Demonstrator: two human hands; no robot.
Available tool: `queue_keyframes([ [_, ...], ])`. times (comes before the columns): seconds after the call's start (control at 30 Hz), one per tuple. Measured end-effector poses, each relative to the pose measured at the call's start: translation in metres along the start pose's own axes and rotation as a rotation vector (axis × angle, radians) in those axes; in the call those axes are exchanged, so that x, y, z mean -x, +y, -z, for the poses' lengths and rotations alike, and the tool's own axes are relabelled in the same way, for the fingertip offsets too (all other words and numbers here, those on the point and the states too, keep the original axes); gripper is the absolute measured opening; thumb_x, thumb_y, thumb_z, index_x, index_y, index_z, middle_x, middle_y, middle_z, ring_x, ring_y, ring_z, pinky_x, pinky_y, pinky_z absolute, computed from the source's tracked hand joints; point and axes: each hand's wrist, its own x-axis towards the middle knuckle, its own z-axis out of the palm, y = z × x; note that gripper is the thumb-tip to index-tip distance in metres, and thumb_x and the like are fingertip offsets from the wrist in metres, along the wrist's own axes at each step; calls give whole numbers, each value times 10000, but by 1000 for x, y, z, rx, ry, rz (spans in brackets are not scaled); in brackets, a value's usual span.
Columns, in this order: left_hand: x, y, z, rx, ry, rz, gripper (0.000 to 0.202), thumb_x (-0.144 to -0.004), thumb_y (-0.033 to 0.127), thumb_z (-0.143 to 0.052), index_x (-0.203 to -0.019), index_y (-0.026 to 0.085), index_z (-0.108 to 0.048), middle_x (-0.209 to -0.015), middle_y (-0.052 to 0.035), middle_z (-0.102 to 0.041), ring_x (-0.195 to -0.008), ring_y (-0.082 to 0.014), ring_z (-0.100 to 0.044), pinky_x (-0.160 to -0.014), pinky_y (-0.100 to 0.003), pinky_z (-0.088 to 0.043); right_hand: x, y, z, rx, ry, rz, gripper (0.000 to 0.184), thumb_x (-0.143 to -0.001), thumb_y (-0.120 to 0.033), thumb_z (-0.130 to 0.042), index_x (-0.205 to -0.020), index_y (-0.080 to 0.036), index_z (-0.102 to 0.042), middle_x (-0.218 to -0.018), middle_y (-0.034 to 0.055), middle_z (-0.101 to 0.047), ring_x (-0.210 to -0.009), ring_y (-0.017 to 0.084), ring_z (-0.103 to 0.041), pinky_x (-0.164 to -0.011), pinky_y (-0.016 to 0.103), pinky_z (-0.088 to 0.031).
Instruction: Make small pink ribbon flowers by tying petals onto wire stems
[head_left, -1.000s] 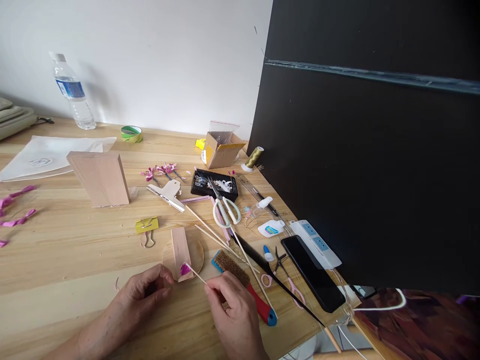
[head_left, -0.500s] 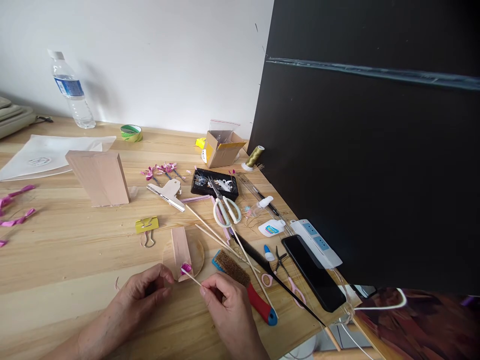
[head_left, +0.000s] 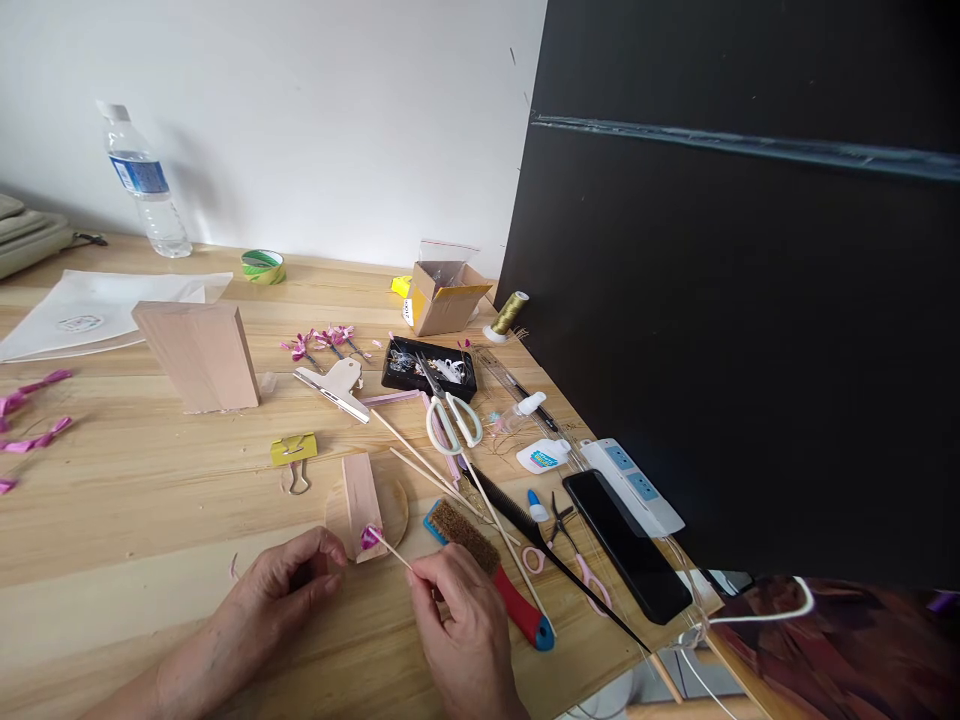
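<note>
My right hand [head_left: 465, 625] pinches a thin pale stick [head_left: 393, 552] between thumb and fingertips. The stick's tip rests on a small magenta petal-like piece [head_left: 370, 537], which lies at the near end of a narrow wooden block [head_left: 362, 490]. Under that block is a round wooden disc [head_left: 397, 508]. Just left of the disc, my left hand [head_left: 292, 590] lies on the table with curved fingers, the thumb apart from the index finger, and nothing visible between them. A wooden-backed brush [head_left: 465, 530] with a red handle sits beside my right hand.
Scissors [head_left: 454, 425] lean on a black tray [head_left: 397, 375]. Around them are loose sticks, a black comb [head_left: 510, 508], a glue bottle [head_left: 544, 456] and a phone [head_left: 628, 545]. A yellow binder clip [head_left: 294, 450] and an upright wooden block [head_left: 199, 360] stand left. A black panel [head_left: 735, 350] borders the right.
My right hand has shifted slightly right, and the stick's tip has moved a little right across the magenta piece. My left hand stays in place.
</note>
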Motion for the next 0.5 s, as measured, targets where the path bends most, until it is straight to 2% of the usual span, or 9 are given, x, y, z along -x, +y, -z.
queue_keyframes([
  [0.17, 1, 6, -1, -3, 3, 9, 263, -785, 450, -509, -767, 188, -510, -568, 63, -354, -532, -119, -285, -486, -225, -233, -1, -1, -4, -23, -54, 13, 285, -824, -59, -401, -584, -196, -471, -537, -22, -506, -525, 110, -483, -504, 205, -332],
  [0.5, 1, -2, 1, 17, -3, 1, 260, -798, 449, -510, -782, 190, -524, -580, 56, -376, -542, -120, -305, -495, -222, -246, -3, 2, -8, 24, -53, 14, 317, -835, -62, -384, -556, -197, -450, -526, -17, -501, -522, 116, -475, -504, 208, -329],
])
